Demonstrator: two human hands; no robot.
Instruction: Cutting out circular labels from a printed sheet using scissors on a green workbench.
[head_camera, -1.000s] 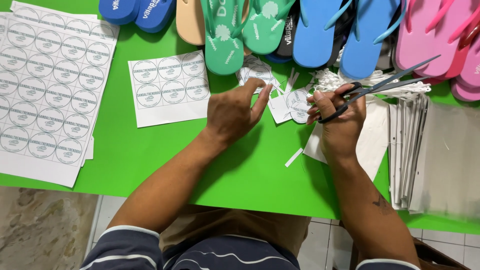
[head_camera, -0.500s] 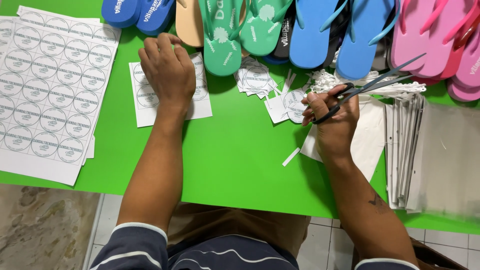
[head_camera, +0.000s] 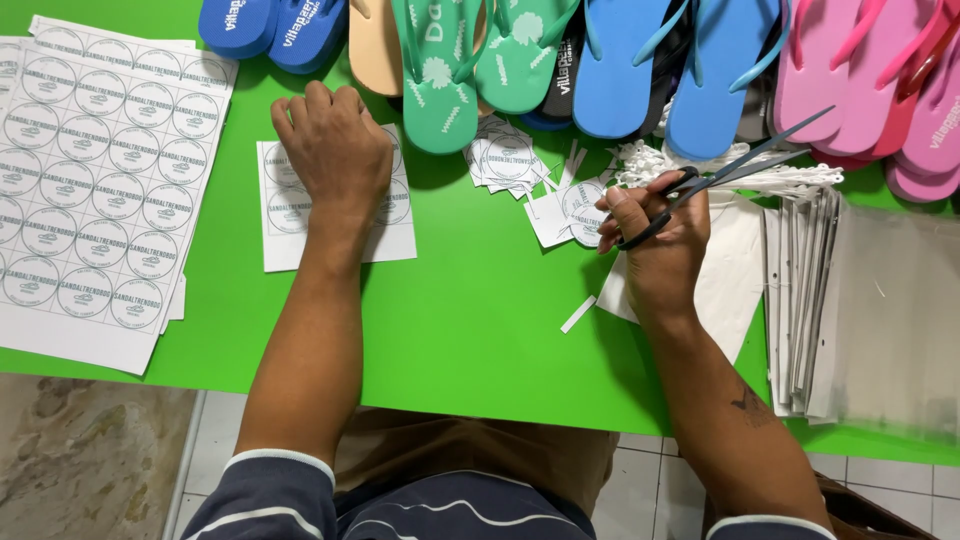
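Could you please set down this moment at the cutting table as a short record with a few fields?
surface: green table
left hand: palm down, resting on the small sheet of round labels
right hand: holding the scissors, blades slightly apart, pointing up and right
by the right hand: pile of cut square labels and a paper strip
far left: large sheet of round labels, uncut
far edge: row of flip-flops in blue, green, tan and pink
right: stack of clear bags
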